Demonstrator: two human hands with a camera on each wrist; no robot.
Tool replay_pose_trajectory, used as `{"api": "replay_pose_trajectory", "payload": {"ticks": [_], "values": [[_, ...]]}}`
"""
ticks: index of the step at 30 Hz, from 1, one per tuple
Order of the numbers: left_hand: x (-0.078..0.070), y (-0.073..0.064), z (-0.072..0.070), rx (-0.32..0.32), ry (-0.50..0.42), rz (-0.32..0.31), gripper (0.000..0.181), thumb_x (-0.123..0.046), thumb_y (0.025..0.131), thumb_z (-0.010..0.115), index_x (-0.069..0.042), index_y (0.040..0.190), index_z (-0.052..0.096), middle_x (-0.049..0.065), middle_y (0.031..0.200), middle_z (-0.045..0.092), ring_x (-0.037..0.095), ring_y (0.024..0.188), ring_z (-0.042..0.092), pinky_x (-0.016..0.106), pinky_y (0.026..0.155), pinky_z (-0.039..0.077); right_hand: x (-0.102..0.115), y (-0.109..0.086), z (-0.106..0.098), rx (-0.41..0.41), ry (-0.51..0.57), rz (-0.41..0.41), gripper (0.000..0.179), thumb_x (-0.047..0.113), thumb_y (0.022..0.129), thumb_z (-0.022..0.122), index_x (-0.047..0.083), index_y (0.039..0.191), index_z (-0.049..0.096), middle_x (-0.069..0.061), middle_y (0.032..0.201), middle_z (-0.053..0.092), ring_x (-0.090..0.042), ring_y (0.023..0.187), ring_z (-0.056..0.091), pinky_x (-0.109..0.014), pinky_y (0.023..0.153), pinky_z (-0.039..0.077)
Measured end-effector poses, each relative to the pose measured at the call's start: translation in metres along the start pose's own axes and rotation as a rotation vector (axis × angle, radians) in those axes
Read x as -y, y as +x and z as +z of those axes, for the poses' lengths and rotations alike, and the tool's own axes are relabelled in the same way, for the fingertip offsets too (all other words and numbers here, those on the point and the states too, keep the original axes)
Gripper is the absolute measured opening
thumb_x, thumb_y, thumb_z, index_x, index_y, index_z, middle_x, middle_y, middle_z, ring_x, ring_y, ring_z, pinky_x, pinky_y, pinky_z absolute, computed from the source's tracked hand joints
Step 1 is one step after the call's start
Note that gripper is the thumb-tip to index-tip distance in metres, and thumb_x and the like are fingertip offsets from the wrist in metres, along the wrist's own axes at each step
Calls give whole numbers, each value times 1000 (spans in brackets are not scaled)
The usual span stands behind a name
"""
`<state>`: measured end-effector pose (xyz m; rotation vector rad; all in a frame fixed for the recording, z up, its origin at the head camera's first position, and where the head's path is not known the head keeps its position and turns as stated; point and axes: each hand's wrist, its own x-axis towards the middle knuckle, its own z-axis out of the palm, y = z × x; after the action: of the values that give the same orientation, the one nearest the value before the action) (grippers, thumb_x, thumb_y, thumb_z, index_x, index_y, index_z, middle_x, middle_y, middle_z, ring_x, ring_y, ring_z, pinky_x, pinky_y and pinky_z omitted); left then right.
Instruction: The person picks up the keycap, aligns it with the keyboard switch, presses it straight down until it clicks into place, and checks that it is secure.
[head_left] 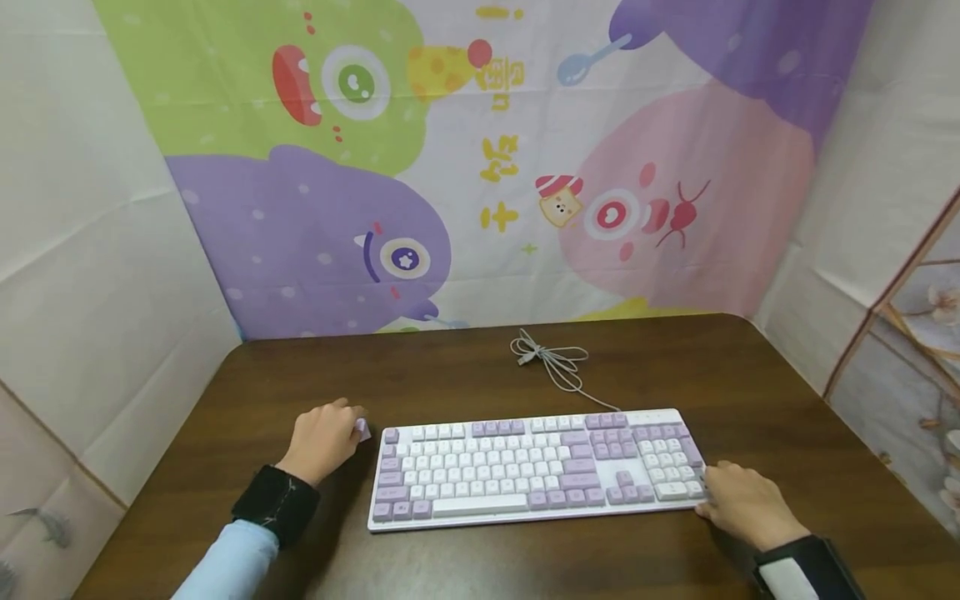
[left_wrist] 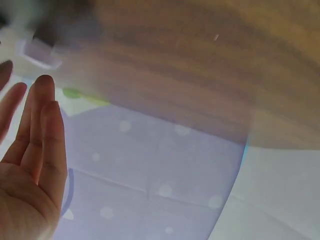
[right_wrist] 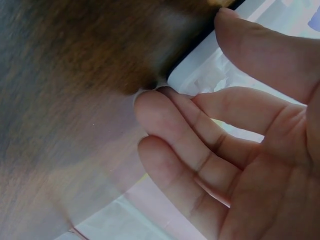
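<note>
A white keyboard point(head_left: 502, 467) with white and light purple keys lies on the brown table. Left of it, my left hand point(head_left: 322, 440) reaches over the table beside a small light purple piece point(head_left: 363, 429), with fingertips close to it. In the left wrist view, that purple piece point(left_wrist: 40, 52) looks blurred, beyond my long, nearly straight fingers point(left_wrist: 52, 145). My right hand point(head_left: 750, 504) rests at the keyboard's right end, near its front corner. The right wrist view shows loosely bent fingers point(right_wrist: 170, 125) against the white edge point(right_wrist: 190, 67), and the thumb beside it.
A pale cable point(head_left: 558, 362) is bundled behind the keyboard and runs to its back edge. The brown table point(head_left: 337, 367) meets a cartoon-print cloth point(head_left: 480, 283) at the back. Pale cloths hang on the left point(head_left: 112, 208) and right point(head_left: 892, 150).
</note>
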<state>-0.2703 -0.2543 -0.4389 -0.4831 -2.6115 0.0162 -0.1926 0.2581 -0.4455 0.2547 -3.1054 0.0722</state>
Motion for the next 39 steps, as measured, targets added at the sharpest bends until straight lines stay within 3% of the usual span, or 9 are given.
{"api": "replay_pose_trajectory", "payload": {"ticks": [4, 8, 12, 18, 24, 27, 30, 35, 39], "values": [[1, 7, -7, 94, -28, -3, 24, -15, 66, 78, -12, 90, 73, 8, 76, 64, 26, 60, 62, 38, 44, 45, 0, 0, -2, 25, -10, 6, 26, 22, 70, 77, 6, 75, 58, -6, 68, 56, -23, 60, 56, -40, 50, 41], [2, 9, -9, 192, -41, -38, 22, -18, 68, 77, -12, 89, 71, 7, 77, 65, 26, 66, 63, 40, 48, 46, 0, 0, -2, 27, -15, 10, 26, 23, 70, 77, 5, 76, 59, -7, 70, 58, -24, 61, 57, -41, 51, 42], [2, 8, -7, 234, -55, -67, 15, -17, 70, 75, -13, 84, 70, 3, 75, 67, 24, 66, 63, 41, 50, 46, 0, -2, -2, 28, -15, 14, 26, 22, 69, 77, 5, 76, 59, -8, 71, 58, -25, 62, 58, -42, 52, 43], [1, 2, -5, 211, -74, -125, 9, -15, 69, 73, -15, 77, 68, 2, 69, 65, 24, 60, 62, 40, 46, 43, 0, -3, -1, 10, -16, 12, 26, 22, 69, 78, 5, 76, 59, -8, 70, 58, -26, 61, 58, -42, 51, 43], [-13, 7, -12, 72, -79, -174, 5, -13, 67, 71, -13, 72, 69, 3, 64, 65, 26, 53, 58, 39, 40, 38, -1, -5, -1, -3, -22, 10, 27, 22, 68, 78, 5, 76, 59, -9, 71, 59, -27, 62, 59, -42, 51, 44], [-35, 18, -19, 1, -90, -164, 7, -15, 66, 73, -13, 71, 69, 2, 64, 65, 25, 55, 58, 38, 41, 39, 0, -5, -1, -6, -26, 13, 27, 21, 68, 78, 4, 75, 59, -9, 70, 59, -27, 61, 59, -42, 51, 44], [-69, 33, -24, -57, -111, -122, 11, -17, 63, 76, -15, 70, 68, 0, 65, 64, 24, 60, 58, 37, 43, 40, 0, -6, 0, -8, -26, 15, 26, 21, 68, 78, 4, 74, 59, -9, 69, 58, -26, 60, 58, -42, 51, 44], [-142, 57, -24, -115, -157, -7, 14, -20, 62, 76, -18, 73, 68, -4, 69, 66, 18, 63, 57, 33, 44, 41, 0, -4, 1, -11, -15, 15, 25, 21, 69, 78, 4, 74, 60, -9, 69, 58, -26, 60, 58, -42, 51, 44], [-203, 73, -24, -102, -217, 19, 14, -23, 65, 76, -20, 77, 68, -6, 72, 67, 15, 63, 58, 27, 43, 35, 0, -2, 2, -48, -7, 1, 26, 22, 68, 78, 4, 72, 60, -8, 68, 58, -25, 59, 58, -41, 50, 43]]}}
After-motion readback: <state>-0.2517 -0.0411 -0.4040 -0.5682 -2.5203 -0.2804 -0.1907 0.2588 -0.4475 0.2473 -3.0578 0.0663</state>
